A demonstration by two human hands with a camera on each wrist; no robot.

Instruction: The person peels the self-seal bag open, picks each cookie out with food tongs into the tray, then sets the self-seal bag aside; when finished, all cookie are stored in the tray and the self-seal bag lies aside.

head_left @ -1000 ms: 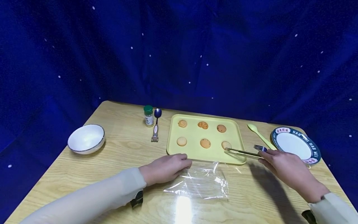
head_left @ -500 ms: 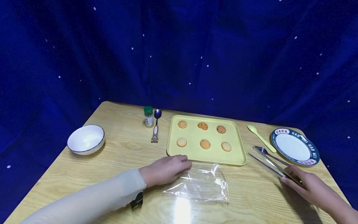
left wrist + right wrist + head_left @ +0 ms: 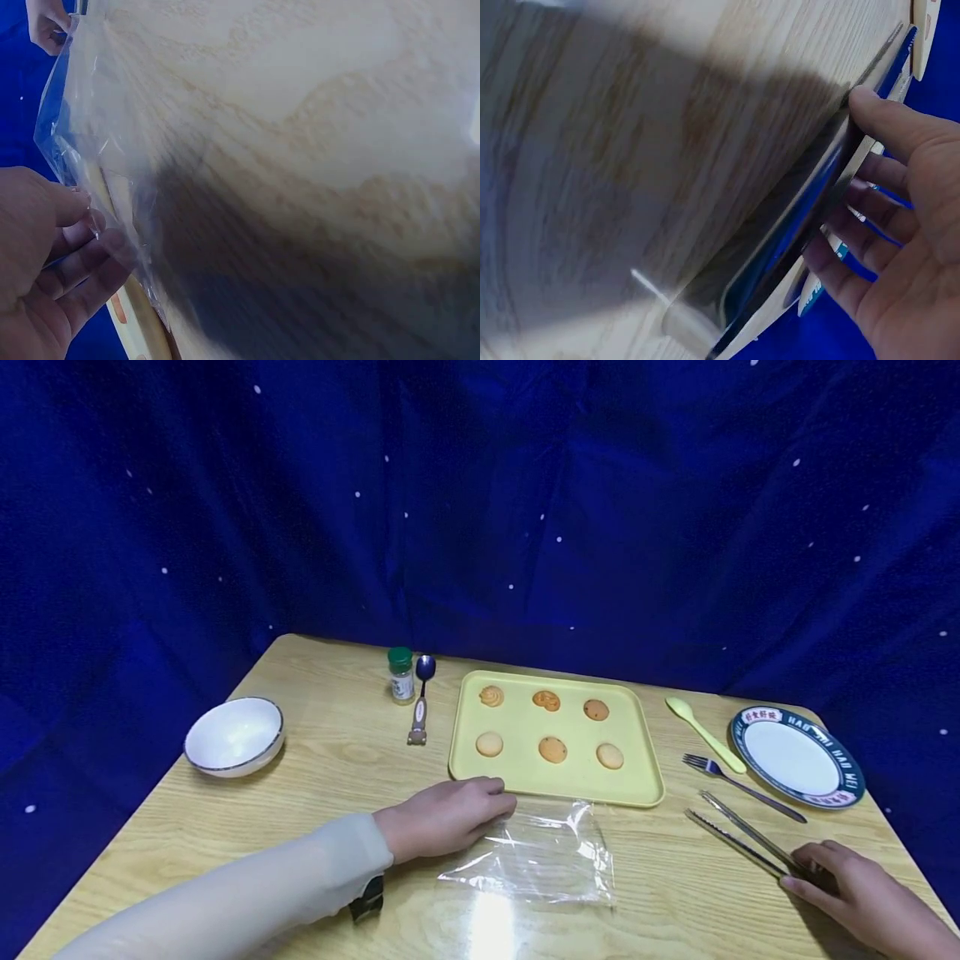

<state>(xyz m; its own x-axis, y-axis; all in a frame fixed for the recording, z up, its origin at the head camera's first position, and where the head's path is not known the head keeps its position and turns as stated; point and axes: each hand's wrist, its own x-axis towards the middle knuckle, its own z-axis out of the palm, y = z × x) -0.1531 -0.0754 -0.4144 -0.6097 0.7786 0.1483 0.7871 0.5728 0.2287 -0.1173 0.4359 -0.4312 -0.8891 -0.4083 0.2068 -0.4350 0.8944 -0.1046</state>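
My left hand point(image 3: 450, 817) lies just in front of the yellow tray point(image 3: 649, 777). In the left wrist view its thumb and fingers pinch the edge of a clear plastic bag point(image 3: 112, 135), which lies flat on the table. Six-cookie rows aside, several cookies sit on the tray, among them a swirled cookie point(image 3: 491, 696) and a round pale cookie point(image 3: 610, 756). At the right, my right hand point(image 3: 862, 889) holds metal tongs point(image 3: 750, 839) low at the table, thumb on one side and fingers on the other. The tongs' arms are spread, with nothing between their tips.
A fork point(image 3: 742, 787), a pale green spoon point(image 3: 705, 735) and a plate with a dark patterned rim point(image 3: 847, 777) lie beyond the tongs. Left of the tray are a spoon with a brown handle point(image 3: 419, 718), a green-capped jar point(image 3: 401, 677) and a white bowl point(image 3: 234, 735).
My right hand has drawn the tongs back from the front right cookie, past the fork, and down to the table at the right. That cookie stays on the tray. My left hand has not moved.
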